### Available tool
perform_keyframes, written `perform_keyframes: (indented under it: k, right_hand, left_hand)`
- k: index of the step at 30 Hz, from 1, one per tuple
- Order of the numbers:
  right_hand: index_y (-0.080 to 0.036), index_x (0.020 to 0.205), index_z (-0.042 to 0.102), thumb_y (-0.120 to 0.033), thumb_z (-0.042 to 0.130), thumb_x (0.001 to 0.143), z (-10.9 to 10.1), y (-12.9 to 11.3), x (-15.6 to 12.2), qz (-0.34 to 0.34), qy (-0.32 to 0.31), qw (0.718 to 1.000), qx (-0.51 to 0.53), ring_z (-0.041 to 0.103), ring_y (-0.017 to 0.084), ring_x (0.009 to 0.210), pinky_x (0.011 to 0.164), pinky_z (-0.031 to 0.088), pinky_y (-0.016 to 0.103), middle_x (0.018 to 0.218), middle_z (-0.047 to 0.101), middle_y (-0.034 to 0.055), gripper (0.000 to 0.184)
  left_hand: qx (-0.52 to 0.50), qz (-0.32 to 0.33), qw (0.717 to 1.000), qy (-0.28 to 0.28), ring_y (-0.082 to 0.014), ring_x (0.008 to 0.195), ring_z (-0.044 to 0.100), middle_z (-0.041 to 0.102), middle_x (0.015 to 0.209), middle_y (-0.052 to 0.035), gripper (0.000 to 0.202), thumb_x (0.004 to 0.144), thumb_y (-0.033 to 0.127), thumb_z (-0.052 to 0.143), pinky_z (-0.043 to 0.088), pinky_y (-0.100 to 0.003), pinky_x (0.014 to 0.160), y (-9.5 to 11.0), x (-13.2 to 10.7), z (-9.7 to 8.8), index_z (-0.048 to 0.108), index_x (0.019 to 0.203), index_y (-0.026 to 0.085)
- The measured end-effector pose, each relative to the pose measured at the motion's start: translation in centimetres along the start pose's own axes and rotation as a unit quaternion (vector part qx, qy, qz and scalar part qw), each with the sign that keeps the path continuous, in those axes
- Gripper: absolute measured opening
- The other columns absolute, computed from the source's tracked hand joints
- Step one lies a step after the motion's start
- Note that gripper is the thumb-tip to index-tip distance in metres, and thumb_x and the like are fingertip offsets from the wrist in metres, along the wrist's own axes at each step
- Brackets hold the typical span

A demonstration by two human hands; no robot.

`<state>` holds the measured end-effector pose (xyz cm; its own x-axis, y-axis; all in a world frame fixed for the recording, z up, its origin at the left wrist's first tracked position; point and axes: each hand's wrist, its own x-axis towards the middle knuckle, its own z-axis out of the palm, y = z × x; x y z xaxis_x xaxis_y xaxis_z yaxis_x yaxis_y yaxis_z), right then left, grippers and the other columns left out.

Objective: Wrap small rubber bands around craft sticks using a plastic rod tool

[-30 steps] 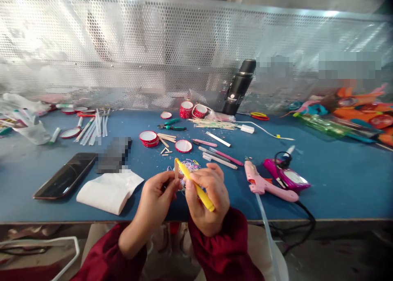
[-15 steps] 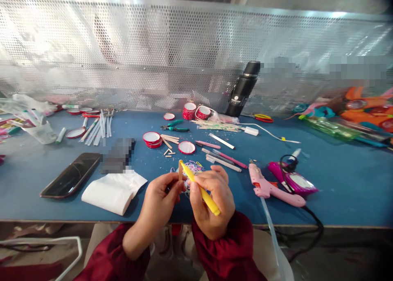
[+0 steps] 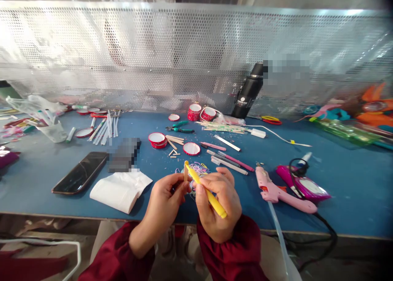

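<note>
- At the left of the blue counter, a white cup holds several pens.
- Nearer the front edge lies a phone, screen up.
- Clear sticks lie in a loose bunch behind it.
- A folded tissue rests just beside the left hand.
- Red lids sit stacked, with wooden pieces beside them.
- The left hand has its fingers pinching a small wooden stick, upright above the counter's front part.
- Tangled yarn lies beyond the stick.
- The right hand has its fingers wrapped about a yellow pen; the tip is at the stick's top, touching or just beside, I cannot tell which.
- More pens lie beyond this hand.
- A black flask leans at the back.
- A pink glue gun lies near a magenta pack.
</note>
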<state>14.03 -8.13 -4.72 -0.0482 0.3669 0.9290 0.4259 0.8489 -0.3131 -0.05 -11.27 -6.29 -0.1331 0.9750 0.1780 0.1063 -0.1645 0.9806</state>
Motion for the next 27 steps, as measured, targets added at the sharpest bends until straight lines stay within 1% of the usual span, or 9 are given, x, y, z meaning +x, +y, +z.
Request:
perform_keyframes:
  k: [3, 8, 14, 18, 21, 24, 27]
  right_hand:
    - [-0.023, 0.098, 0.06, -0.01, 0.063, 0.092, 0.0, -0.02, 0.04, 0.003, 0.007, 1.0, -0.008, 0.073, 0.016, 0.075, 0.102, 0.049, 0.046, 0.083, 0.073, -0.0023, 0.014]
    - [-0.024, 0.095, 0.059, -0.01, 0.062, 0.092, 0.01, -0.04, 0.11, -0.001, 0.005, 1.0, -0.006, 0.072, 0.015, 0.072, 0.101, 0.049, 0.045, 0.079, 0.072, -0.0035, 0.014]
    - [-0.023, 0.096, 0.06, -0.01, 0.063, 0.092, 0.0, -0.02, 0.06, -0.003, 0.007, 1.0, -0.004, 0.072, 0.015, 0.074, 0.102, 0.049, 0.045, 0.082, 0.073, -0.0028, 0.014]
    - [-0.022, 0.096, 0.06, -0.009, 0.063, 0.091, 0.0, 0.06, -0.05, 0.0, 0.008, 1.0, 0.005, 0.072, 0.015, 0.075, 0.103, 0.048, 0.045, 0.081, 0.072, -0.0027, 0.014]
    - [-0.022, 0.098, 0.061, -0.01, 0.064, 0.091, 0.0, 0.13, -0.11, 0.002, 0.009, 1.0, 0.004, 0.072, 0.015, 0.076, 0.104, 0.048, 0.045, 0.083, 0.073, -0.002, 0.015]
    - [-0.023, 0.096, 0.06, -0.01, 0.064, 0.091, 0.0, 0.1, -0.12, 0.005, 0.0, 1.0, 0.003, 0.071, 0.015, 0.075, 0.102, 0.048, 0.045, 0.081, 0.072, -0.0027, 0.014]
    - [-0.023, 0.095, 0.06, -0.01, 0.063, 0.091, 0.0, 0.06, -0.18, 0.009, 0.001, 1.0, 0.008, 0.07, 0.015, 0.073, 0.102, 0.048, 0.045, 0.08, 0.071, -0.0033, 0.013]
  left_hand:
    - [0.003, -0.001, 1.0, 0.0, -0.0114, 0.058, 0.051, 0.063, 0.069, -0.0014, 0.026, 0.097, 0.036, 0.063, 0.041, -0.021, 0.056, -0.1, 0.01, -0.03, 0.076, 0.09, 0.015]
    - [-0.003, -0.004, 1.0, -0.001, -0.0118, 0.059, 0.05, 0.063, 0.071, -0.0017, 0.028, 0.097, 0.038, 0.064, 0.041, -0.021, 0.055, -0.11, 0.03, -0.01, 0.075, 0.085, 0.015]
    - [0.017, 0.005, 1.0, -0.008, -0.0116, 0.059, 0.05, 0.06, 0.068, -0.0006, 0.028, 0.098, 0.037, 0.062, 0.04, -0.022, 0.056, -0.36, 0.04, -0.12, 0.073, 0.084, 0.016]
    - [0.023, 0.004, 1.0, -0.007, -0.0115, 0.059, 0.051, 0.061, 0.069, -0.0012, 0.029, 0.099, 0.037, 0.061, 0.039, -0.022, 0.056, -0.41, 0.03, -0.14, 0.072, 0.082, 0.016]
    - [0.016, 0.002, 1.0, -0.004, -0.0114, 0.059, 0.051, 0.061, 0.069, -0.0009, 0.027, 0.098, 0.036, 0.062, 0.04, -0.022, 0.056, -0.23, 0.02, -0.06, 0.074, 0.086, 0.015]
    - [0.001, -0.003, 1.0, -0.003, -0.0113, 0.059, 0.052, 0.063, 0.072, -0.0013, 0.024, 0.098, 0.035, 0.063, 0.042, -0.022, 0.057, 0.0, 0.04, 0.0, 0.077, 0.094, 0.015]
    - [-0.007, -0.008, 1.0, -0.004, -0.0113, 0.059, 0.052, 0.064, 0.071, -0.0012, 0.024, 0.097, 0.034, 0.064, 0.042, -0.021, 0.056, 0.11, 0.06, -0.01, 0.078, 0.096, 0.015]
